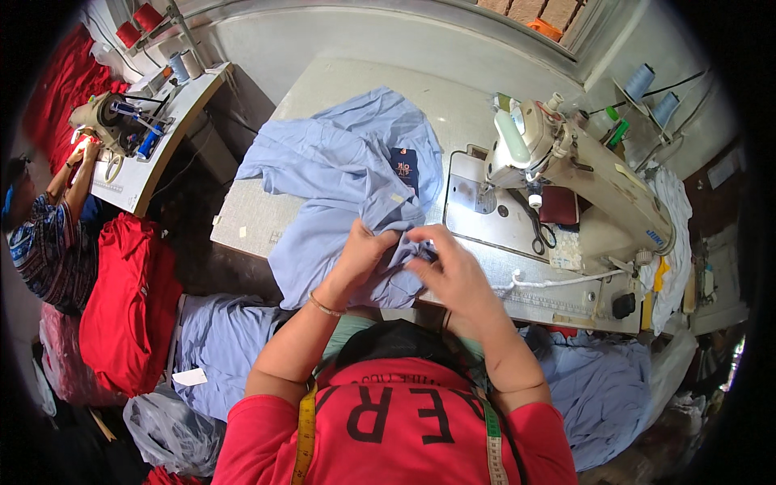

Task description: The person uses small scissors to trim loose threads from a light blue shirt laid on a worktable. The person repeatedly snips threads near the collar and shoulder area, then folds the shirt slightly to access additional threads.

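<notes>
A light blue garment point(323, 162) lies rumpled over the table's front edge, with a dark printed patch point(405, 168) near its upper right. My left hand point(364, 255) pinches a fold of this cloth between thumb and fingers. Just to its right, my right hand point(449, 271) is at the same fold, thumb and forefinger apart with cloth showing in the gap. Its other fingers are partly hidden. To the right stands a sewing machine point(590, 170), its needle area apart from the garment.
Black-handled scissors point(543, 235) and a dark red pouch point(559, 205) lie beside the machine. A white cord point(558, 282) crosses the table. More blue cloth point(594, 388) is heaped at right, red cloth point(129, 303) at left. Another person point(48, 218) works at a second machine point(113, 121).
</notes>
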The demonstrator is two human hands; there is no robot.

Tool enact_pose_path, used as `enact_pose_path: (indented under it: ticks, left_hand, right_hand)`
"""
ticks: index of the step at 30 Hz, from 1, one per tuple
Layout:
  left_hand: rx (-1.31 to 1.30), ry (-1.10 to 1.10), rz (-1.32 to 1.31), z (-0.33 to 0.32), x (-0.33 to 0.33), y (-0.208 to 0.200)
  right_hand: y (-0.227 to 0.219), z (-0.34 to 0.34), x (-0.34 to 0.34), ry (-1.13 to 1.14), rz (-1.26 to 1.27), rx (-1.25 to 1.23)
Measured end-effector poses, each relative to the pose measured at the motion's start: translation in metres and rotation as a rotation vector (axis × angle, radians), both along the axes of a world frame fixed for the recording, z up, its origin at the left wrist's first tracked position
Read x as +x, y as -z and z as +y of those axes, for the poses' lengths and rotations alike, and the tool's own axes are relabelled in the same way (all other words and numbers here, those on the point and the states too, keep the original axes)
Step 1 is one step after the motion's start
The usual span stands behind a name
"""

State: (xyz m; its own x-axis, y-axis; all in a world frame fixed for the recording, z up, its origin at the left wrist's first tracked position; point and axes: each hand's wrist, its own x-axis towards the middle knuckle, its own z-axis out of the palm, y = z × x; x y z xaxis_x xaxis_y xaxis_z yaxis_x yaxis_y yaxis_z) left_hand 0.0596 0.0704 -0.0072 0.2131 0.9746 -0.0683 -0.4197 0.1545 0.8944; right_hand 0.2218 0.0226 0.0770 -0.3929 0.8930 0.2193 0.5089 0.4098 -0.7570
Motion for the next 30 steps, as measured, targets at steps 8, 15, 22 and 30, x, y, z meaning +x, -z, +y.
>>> enact_pose_path:
  ticks: [8, 15, 22, 30]
  left_hand:
    - [-0.055, 0.059, -0.133, 0.0, -0.003, -0.011]
    - [-0.073, 0.055, -0.158, 0.001, -0.004, -0.01]
    - [-0.073, 0.074, -0.128, 0.0, -0.004, -0.01]
    - [-0.193, 0.038, -0.385, -0.007, -0.001, -0.029]
  right_hand:
    - [0.014, 0.028, 0.02, 0.176, -0.24, 0.238]
    - [0.004, 0.032, 0.016, 0.189, -0.402, 0.415]
    - [0.003, 0.033, 0.019, 0.16, -0.458, 0.447]
    - [0.001, 0.037, 0.022, 0.08, -0.505, 0.468]
